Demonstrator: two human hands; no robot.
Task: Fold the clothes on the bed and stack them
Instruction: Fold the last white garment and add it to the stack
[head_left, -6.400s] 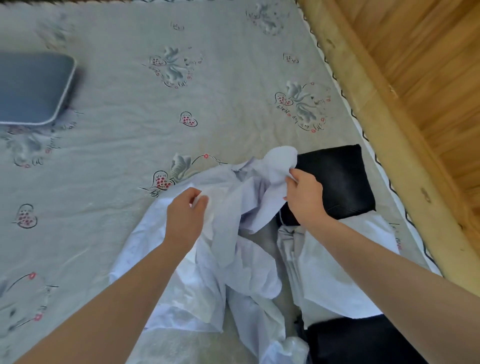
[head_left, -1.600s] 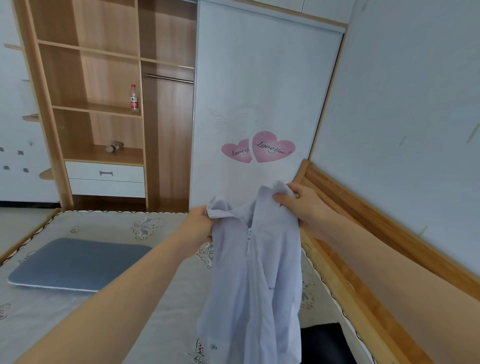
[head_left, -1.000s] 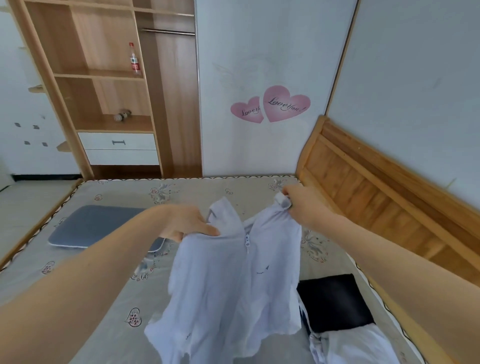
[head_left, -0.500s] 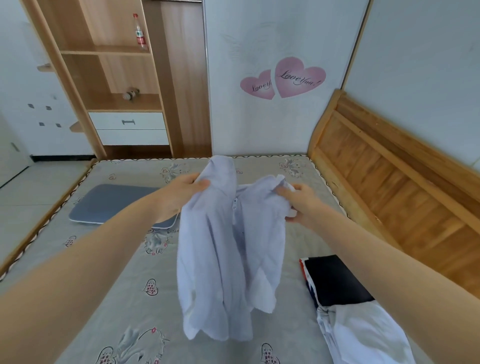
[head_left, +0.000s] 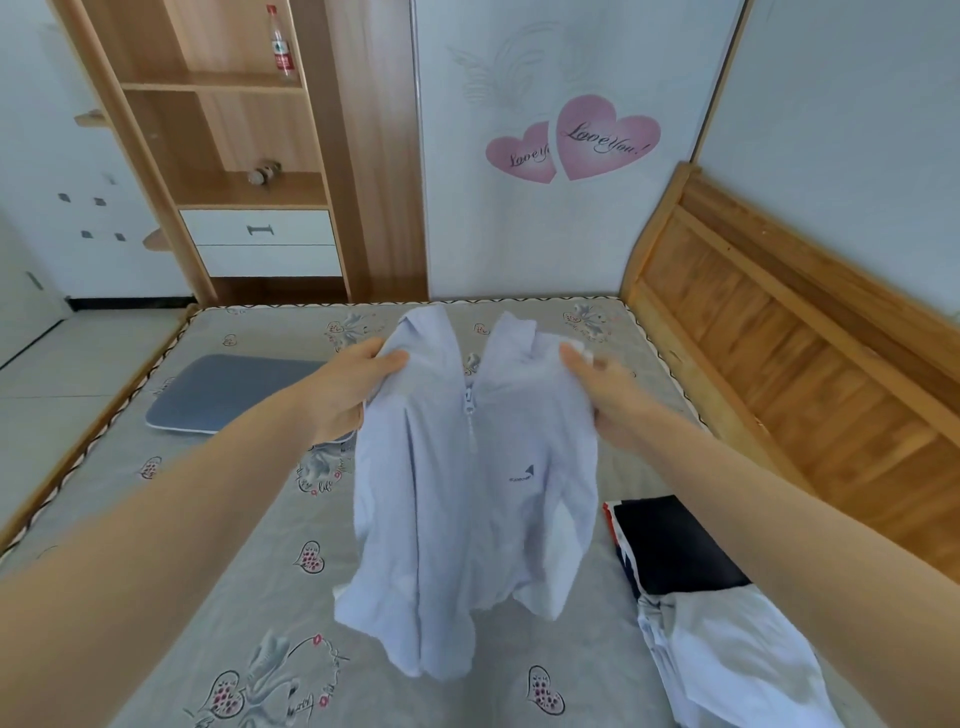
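**Pale zip-neck shirt held up by the shoulders over the bed**

Both hands hold a pale lilac zip-neck shirt (head_left: 467, 493) in the air above the mattress (head_left: 208, 571). The left hand (head_left: 348, 387) grips the shirt's left shoulder, thumb on top and fingers curled into the cloth; the right hand (head_left: 602, 395) grips the other shoulder, its fingers closed around the fabric beside a small white tag. The collar stands open between the hands, the short zip (head_left: 470, 415) runs down the middle, and a small dark logo (head_left: 522, 473) sits on the chest. The hem hangs loose and crumpled, seemingly just clear of the sheet, though contact is hard to judge.

To the right on the mattress lies a folded black garment (head_left: 675, 545), with a white garment (head_left: 737, 665) touching its near edge. A blue-grey cushion (head_left: 228, 389) lies further back on the left. Behind the bed stand a wooden shelf unit (head_left: 249, 156) bearing a bottle (head_left: 280, 44), a white wardrobe door with pink heart stickers (head_left: 576, 137), and the wooden headboard (head_left: 805, 338).
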